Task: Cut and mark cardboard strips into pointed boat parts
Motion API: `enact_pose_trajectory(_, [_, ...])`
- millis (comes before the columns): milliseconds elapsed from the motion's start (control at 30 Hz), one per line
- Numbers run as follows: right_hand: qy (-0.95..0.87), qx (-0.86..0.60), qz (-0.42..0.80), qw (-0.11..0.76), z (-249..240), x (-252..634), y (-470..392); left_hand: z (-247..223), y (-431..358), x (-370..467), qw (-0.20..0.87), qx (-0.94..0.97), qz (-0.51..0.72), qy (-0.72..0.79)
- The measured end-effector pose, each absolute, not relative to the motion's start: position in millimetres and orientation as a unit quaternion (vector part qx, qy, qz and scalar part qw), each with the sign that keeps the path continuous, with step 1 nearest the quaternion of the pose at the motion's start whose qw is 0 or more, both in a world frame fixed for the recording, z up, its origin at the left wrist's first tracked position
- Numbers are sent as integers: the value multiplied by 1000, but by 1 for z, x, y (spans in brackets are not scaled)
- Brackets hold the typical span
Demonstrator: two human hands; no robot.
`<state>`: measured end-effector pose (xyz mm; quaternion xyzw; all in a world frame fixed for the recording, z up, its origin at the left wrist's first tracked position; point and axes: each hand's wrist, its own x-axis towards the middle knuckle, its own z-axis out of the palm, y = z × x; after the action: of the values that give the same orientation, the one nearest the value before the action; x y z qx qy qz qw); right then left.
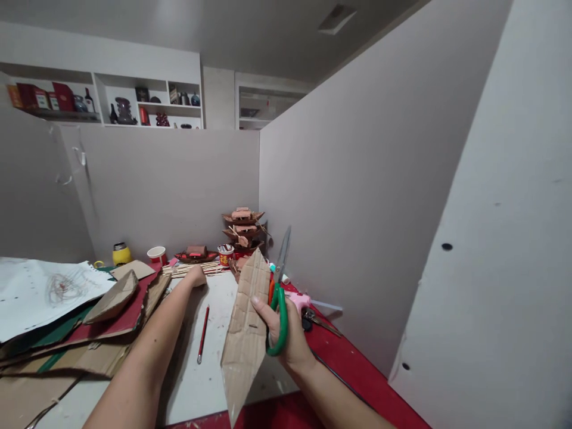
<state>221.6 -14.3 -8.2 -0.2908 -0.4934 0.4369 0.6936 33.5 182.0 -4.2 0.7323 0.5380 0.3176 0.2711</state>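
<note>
My right hand [286,328] holds a long cardboard piece [245,333] with pointed ends, its thumb lying on the face. The green-handled scissors [281,316] are in that same hand, blades pointing up. Farther left, my left hand [195,276] reaches to the near side of the bundle of thin wooden sticks [217,269]; its fingers are hidden from view. Between my forearms a red and black pencil [203,333] lies on the white board [190,381].
Stacked cardboard boats [243,231] stand in the back corner, with another boat [196,254] and paper cups beside them. Cardboard sheets [102,357] and white paper [40,292] pile up at left. A pink glue gun [298,300] lies at right by the partition wall [357,208].
</note>
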Motion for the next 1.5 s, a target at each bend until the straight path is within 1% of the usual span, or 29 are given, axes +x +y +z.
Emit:
enact_pose_trajectory(133, [-498,-289,426,698,-13,225,-10,9,169,30,342,698,266,570])
enact_pose_trajectory(267, [-507,-291,407,702,-12,229,-8,37,123,4,408,700,277,518])
enact_pose_trajectory(400, [-495,-278,434,699,-9,227,-11,70,39,-56,472,714,327,401])
enact_pose_trajectory(433, [-493,-274,445,695,-9,225,-12,76,20,-71,539,703,345,311])
enact_pose_trajectory(467, [-493,-273,453,691,-9,222,-14,82,5,-82,592,695,329,240])
enact_pose_trajectory(500, [-494,-273,457,687,-10,219,-17,85,-6,-88,608,692,324,215])
enact_pose_trajectory(533, [-498,-272,460,682,-11,215,-20,86,-12,-90,597,685,354,221])
enact_pose_trajectory(600, [-515,-272,466,665,-14,208,-25,81,-12,-79,569,644,415,299])
enact_pose_trajectory(633, [-529,-273,471,651,-15,204,-28,75,-8,-69,566,632,414,329])
enact_pose_trajectory(700, [-559,-281,480,615,-18,199,-34,56,-1,-44,583,615,395,356])
enact_pose_trajectory(767, [-586,-291,486,579,-20,195,-38,35,0,-19,623,613,345,341])
enact_pose_trajectory(833, [-603,-300,483,559,-23,193,-40,18,-6,0,641,640,286,314])
enact_pose_trajectory(900, [-609,-312,471,557,-25,192,-40,9,-13,11,633,657,278,301])
enact_pose_trajectory(1100, [-600,-361,413,582,-28,195,-40,7,-24,13,614,641,343,308])
enact_pose_trajectory(1267, [-632,-347,379,580,-21,197,-44,-5,-39,23,689,587,311,290])
enact_pose_trajectory(1333, [-638,-351,381,570,-21,200,-44,-4,-41,24,674,582,338,304])
enact_pose_trajectory(1433, [-630,-370,418,539,-25,204,-40,9,-36,15,610,575,429,336])
enact_pose_trajectory(1500, [-633,-366,441,520,-31,206,-36,22,-30,4,585,561,483,332])
